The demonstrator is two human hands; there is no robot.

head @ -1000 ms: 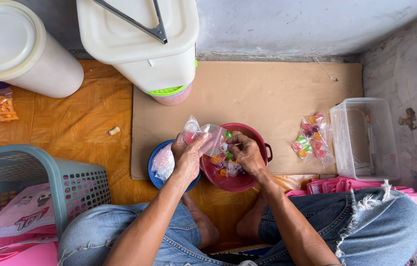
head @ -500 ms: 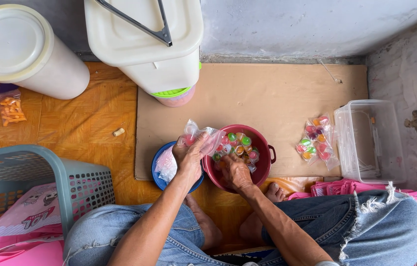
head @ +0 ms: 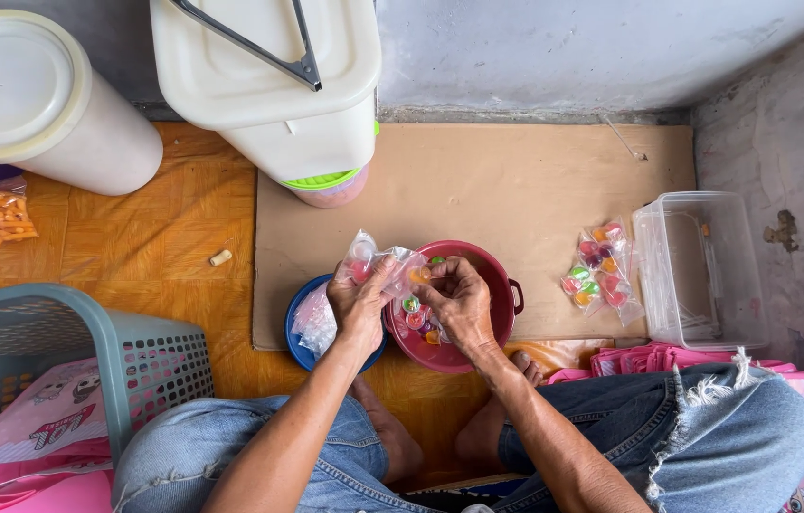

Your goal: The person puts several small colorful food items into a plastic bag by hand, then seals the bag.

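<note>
Orange matting (head: 136, 247) covers the floor where a person is seated cross-legged in torn jeans, and a sheet of brown cardboard (head: 516, 190) is laid over it as a working surface. Nearest the body, a grey-blue laundry basket (head: 136, 351) with pink printed packets in it stands at the left knee. Just beyond the knees, a small clear plastic bag (head: 387, 261) is held up between both hands above a dark red bowl (head: 497, 285), which is still well stocked with small coloured jelly cups. The left hand (head: 359, 309) is closed on the bag's left side, its fingers (head: 378, 280) pinching the film; the fingers of the right hand (head: 459, 304) are curled at the bag's mouth, apparently pushing a cup inside, though their tips are partly hidden. A few cups are already seen within the bag, so this bag is judged partly filled and not yet closed. A blue dish (head: 302, 328) beside the bowl carries spare clear bags. Further right, two filled bags of cups (head: 601, 271) lie finished on the cardboard beside an empty clear plastic box (head: 696, 271), so the packing is judged to be at an early stage. Farthest off, a white lidded bin (head: 269, 85) and a white round tub (head: 31, 104) stand by the wall.
</note>
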